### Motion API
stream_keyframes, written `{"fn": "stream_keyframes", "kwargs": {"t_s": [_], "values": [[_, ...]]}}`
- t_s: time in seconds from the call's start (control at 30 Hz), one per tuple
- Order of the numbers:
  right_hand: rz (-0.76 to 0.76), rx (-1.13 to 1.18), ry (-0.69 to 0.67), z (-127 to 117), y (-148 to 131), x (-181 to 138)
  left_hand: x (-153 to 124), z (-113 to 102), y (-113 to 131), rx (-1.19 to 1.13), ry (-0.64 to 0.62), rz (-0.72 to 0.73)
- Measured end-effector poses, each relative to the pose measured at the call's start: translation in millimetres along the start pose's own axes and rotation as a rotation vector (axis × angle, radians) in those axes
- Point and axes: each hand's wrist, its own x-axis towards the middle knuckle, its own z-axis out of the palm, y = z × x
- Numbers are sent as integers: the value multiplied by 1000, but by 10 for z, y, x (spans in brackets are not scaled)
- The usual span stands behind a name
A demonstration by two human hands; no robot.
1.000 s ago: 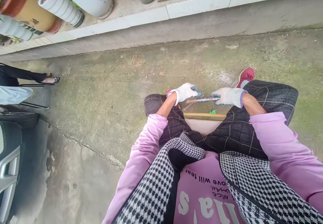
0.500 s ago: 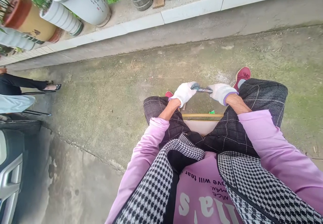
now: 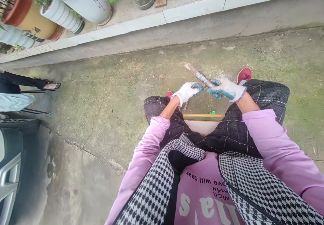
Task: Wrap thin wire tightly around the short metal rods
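Person near me wears camera on head. It looks down and forward. Pink shirt (image 3: 197, 172) very close, at bottom. Left hand (image 3: 189, 92) and right hand (image 3: 225, 88) farther out, right of middle. Pots (image 3: 88, 3) farther off, top left. Wheel (image 3: 9, 181) at left edge.

Silver-wrapped stick (image 3: 199, 75), tilted, one end bare

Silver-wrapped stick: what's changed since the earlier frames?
The silver-wrapped stick swung from roughly level to slanting, its bare end now pointing forward and left. The left hand, covering that end half a second ago, is off it; contact elsewhere unclear. Unchanged: right hand holds the stick; green scrap and lettered white pot in place.
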Motion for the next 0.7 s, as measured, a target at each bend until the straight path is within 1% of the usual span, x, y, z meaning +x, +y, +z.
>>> {"fn": "stream_keyframes", "kwargs": {"t_s": [0.1, 0.17, 0.23, 0.3, 0.37, 0.4, 0.47, 0.53, 0.6, 0.67, 0.7], "values": [[-24, -31, -155, -61, 40, -82, 46, -122, -59, 88, 8, 86], [-22, -130, -257, -83, 81, -102, 42, -226, -84, 151, 2, 95], [8, -330, -321, -64, 125, -94, 0, -310, -85, 219, 2, 47], [47, -646, -322, -3, 161, -65, -70, -345, -64, 285, 3, -5], [96, -977, -269, 75, 178, -25, -139, -324, -27, 297, -22, -53], [125, -1098, -224, 108, 178, -3, -167, -297, -5, 272, -39, -74], [174, -1215, -141, 142, 166, 43, -199, -224, 40, 196, -85, -111], [184, -1207, -50, 126, 144, 90, -206, -152, 81, 107, -116, -114], [157, -1160, 61, 78, 120, 136, -203, -100, 108, 35, -128, -115], [146, -1068, 176, 27, 100, 170, -206, -69, 119, -17, -137, -132], [144, -987, 210, 9, 91, 178, -210, -60, 119, -33, -144, -142]]}}
